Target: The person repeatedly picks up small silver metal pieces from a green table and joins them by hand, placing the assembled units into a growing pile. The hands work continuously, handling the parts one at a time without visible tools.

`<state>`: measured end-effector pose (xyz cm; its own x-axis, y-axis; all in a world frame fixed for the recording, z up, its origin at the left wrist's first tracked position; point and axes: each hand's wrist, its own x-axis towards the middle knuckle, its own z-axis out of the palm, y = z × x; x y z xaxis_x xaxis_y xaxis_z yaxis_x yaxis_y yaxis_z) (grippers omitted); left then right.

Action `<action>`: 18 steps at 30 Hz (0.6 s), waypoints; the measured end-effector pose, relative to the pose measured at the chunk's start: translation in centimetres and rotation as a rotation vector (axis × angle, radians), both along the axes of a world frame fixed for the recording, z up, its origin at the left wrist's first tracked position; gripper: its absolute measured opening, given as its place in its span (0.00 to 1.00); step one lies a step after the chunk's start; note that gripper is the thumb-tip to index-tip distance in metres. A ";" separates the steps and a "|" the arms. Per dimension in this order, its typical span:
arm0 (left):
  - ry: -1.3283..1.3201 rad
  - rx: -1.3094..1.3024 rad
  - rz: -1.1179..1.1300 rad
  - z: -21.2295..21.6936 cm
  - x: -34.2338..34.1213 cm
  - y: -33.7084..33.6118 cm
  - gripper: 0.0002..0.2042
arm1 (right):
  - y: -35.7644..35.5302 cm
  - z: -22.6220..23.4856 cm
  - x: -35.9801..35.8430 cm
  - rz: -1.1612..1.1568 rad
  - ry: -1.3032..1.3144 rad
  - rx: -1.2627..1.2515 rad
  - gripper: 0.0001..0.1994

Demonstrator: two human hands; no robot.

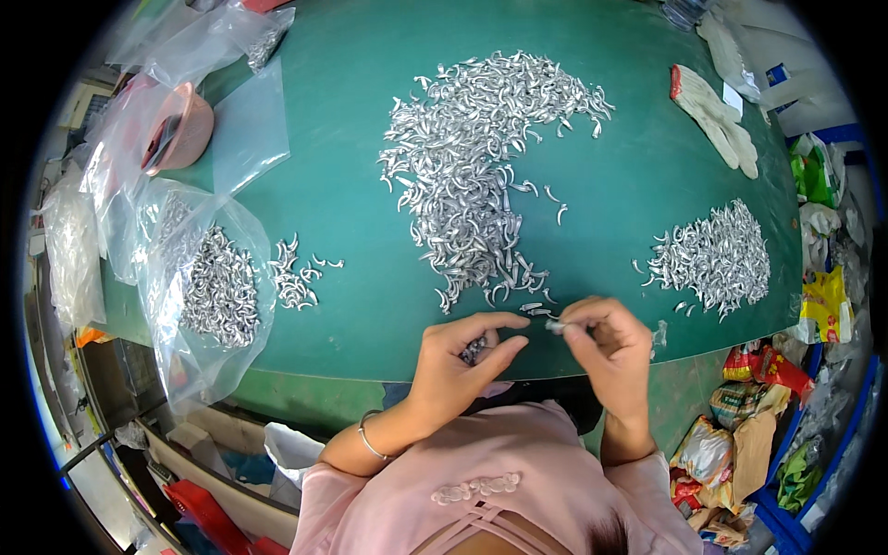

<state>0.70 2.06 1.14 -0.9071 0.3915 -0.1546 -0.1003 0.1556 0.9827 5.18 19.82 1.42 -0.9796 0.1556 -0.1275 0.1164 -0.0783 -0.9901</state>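
Small curved, silvery metal pieces [467, 176] form a large heap in the middle of the green table. My left hand [451, 368] is at the table's near edge, its fingers curled around several of these pieces [474, 350], with thumb and forefinger apart. To its right, my right hand [608, 344] pinches one small metal piece [556, 326] between thumb and fingertips. A few loose pieces [532, 307] lie just beyond my fingertips. Exactly how that pinched piece is shaped is too blurred to tell.
On the right is a smaller heap of metal pieces [717, 259], with a white work glove [714, 118] beyond it. At left, a clear plastic bag [166, 305] holds more pieces, beside a small loose pile [294, 277]. Behind that bag stands a pink basket [192, 129].
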 end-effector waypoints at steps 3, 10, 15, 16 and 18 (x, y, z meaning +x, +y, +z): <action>-0.008 0.008 0.018 -0.3 0.0 -0.1 0.09 | 0.9 0.3 -0.1 -0.071 -0.007 0.052 0.06; -0.076 0.039 -0.042 0.0 0.0 -0.4 0.06 | -1.5 -0.1 -0.1 0.030 -0.011 0.027 0.06; -0.028 -0.077 0.058 0.1 -0.3 -2.7 0.05 | -1.6 -0.2 -0.7 0.105 0.043 0.165 0.07; -0.007 -0.104 0.089 -0.1 -0.3 -3.4 0.05 | -1.3 -0.2 -0.7 0.100 0.033 0.213 0.08; -0.001 -0.267 0.234 0.5 -0.8 -5.1 0.03 | -0.7 -0.3 -0.8 0.084 0.007 0.317 0.09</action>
